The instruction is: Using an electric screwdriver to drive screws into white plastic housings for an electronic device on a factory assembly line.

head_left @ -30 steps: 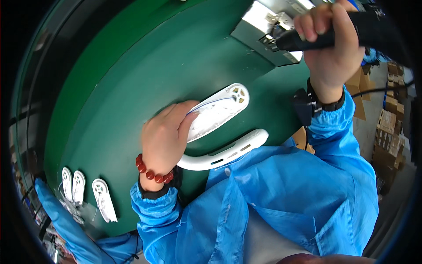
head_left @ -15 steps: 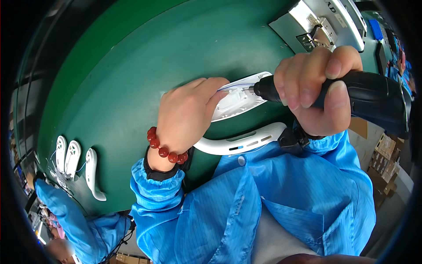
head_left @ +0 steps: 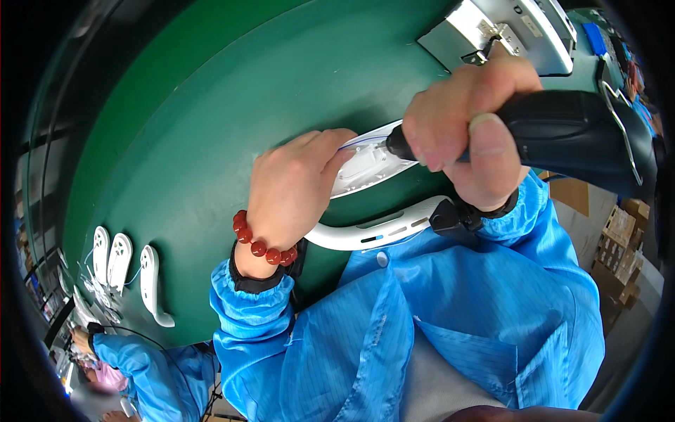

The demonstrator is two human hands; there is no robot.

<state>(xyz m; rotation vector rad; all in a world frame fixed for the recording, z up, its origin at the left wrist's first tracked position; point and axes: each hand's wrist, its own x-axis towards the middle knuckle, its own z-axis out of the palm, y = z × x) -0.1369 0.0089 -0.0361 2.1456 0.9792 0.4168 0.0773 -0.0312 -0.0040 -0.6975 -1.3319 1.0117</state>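
Note:
My left hand point(head_left: 290, 184), with a red bead bracelet at the wrist, is closed on the left end of a white plastic shell point(head_left: 365, 167). A thin blue wire runs along the shell's inside. In my right hand point(head_left: 460, 130) is a black power screwdriver point(head_left: 573, 130), its body pointing right. The screwdriver's nose is down at the shell's right part, where my fingers and the tool hide the shell's end. Nearer to me, a curved white plastic piece with slots point(head_left: 376, 234) lies just below the shell, by the table's near edge.
Several white handle-shaped pieces point(head_left: 149, 281) with wires lie on the green table point(head_left: 211, 119) at the left. Beyond them, a co-worker's blue sleeve point(head_left: 151, 376) shows at lower left. A grey metal box-like device point(head_left: 517, 35) stands at the back right. Cardboard boxes point(head_left: 619, 243) are at the far right.
My right hand and the screwdriver have shifted left, still at the shell. My left hand keeps its hold on the shell. The co-worker's arm has moved lower in the view.

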